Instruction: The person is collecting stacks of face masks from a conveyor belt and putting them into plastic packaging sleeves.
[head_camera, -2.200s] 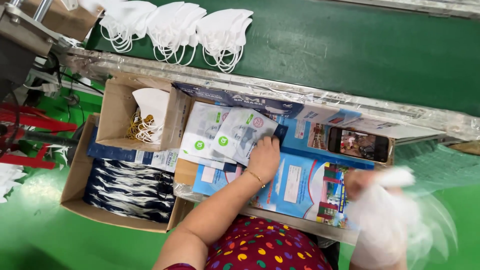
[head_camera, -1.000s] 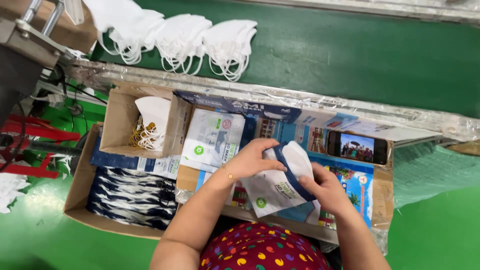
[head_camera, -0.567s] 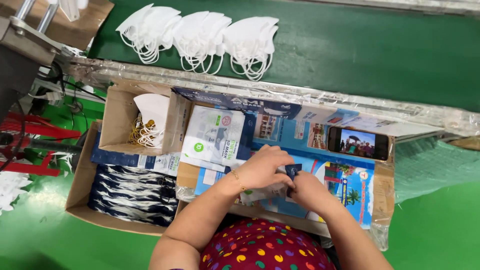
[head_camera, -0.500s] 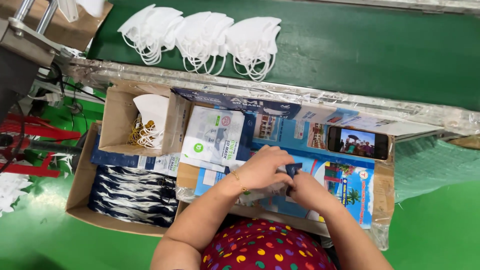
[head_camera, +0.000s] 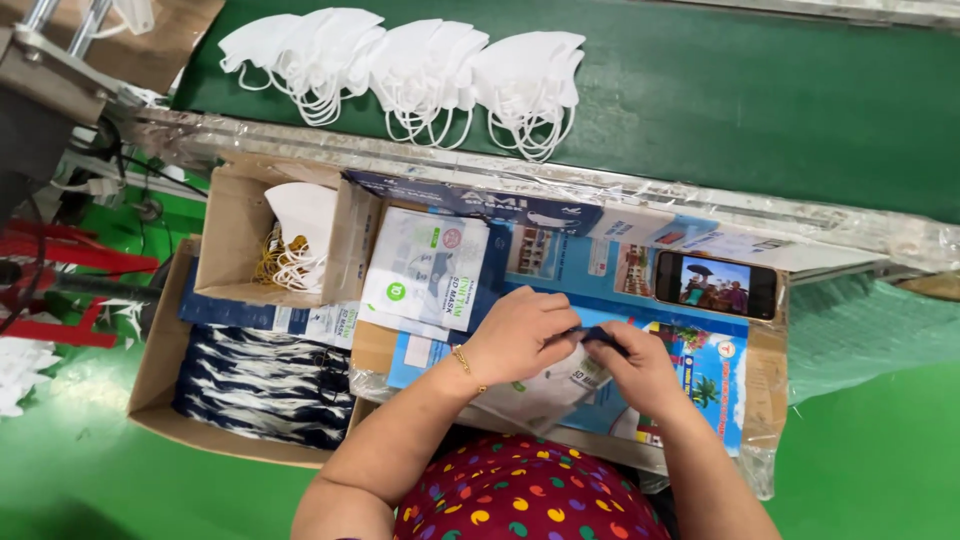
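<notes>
Stack of white pouches (head_camera: 428, 268) with green round marks lying centre frame, beside open carton (head_camera: 262, 240) of white masks at left. My left hand (head_camera: 520, 335) and right hand (head_camera: 640, 368) meeting lower centre, fingers pinching shut on flat white pouch (head_camera: 540, 392) over blue printed bench (head_camera: 700, 350). Green conveyor belt (head_camera: 760, 100) running across top, carrying row of white masks (head_camera: 420, 70).
</notes>
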